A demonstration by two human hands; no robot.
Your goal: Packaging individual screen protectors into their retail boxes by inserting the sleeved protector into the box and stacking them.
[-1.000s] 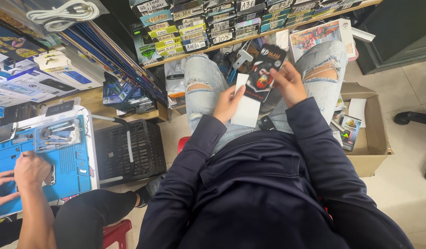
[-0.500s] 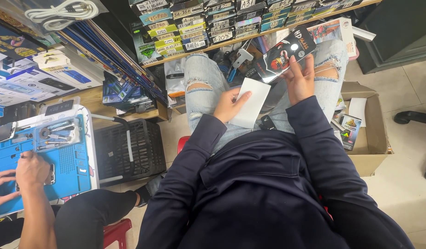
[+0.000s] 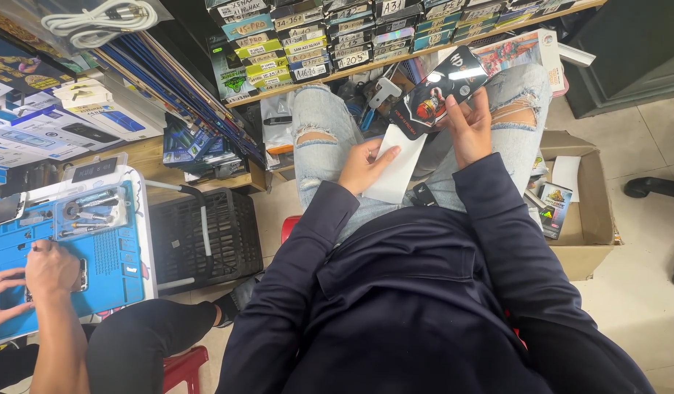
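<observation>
Your right hand (image 3: 470,130) grips a glossy black packet (image 3: 439,91) by its lower edge, fingers closed around it, and holds it tilted above your right knee. Your left hand (image 3: 362,164) pinches a white card (image 3: 397,169) at its left edge, thumb on top; the card lies flat over your lap, just below the packet and touching its lower corner. Take the packet as the landmark. Directly behind it runs a wooden shelf (image 3: 395,62) stacked with labelled boxes (image 3: 307,36). To the right of the packet an open cardboard box (image 3: 581,219) sits on the floor beside your right leg, with small printed packs inside. To the left of the packet, past your left knee, a black plastic basket (image 3: 205,241) stands on the floor. Further left of the packet, a blue work mat (image 3: 110,270) lies on a low table, and a clear tray of tools (image 3: 89,211) rests on it. Another person's hands (image 3: 48,270) work on that mat, well apart from yours; whether they hold anything cannot be told. A coiled white cable (image 3: 96,18) hangs far to the upper left of the packet.
</observation>
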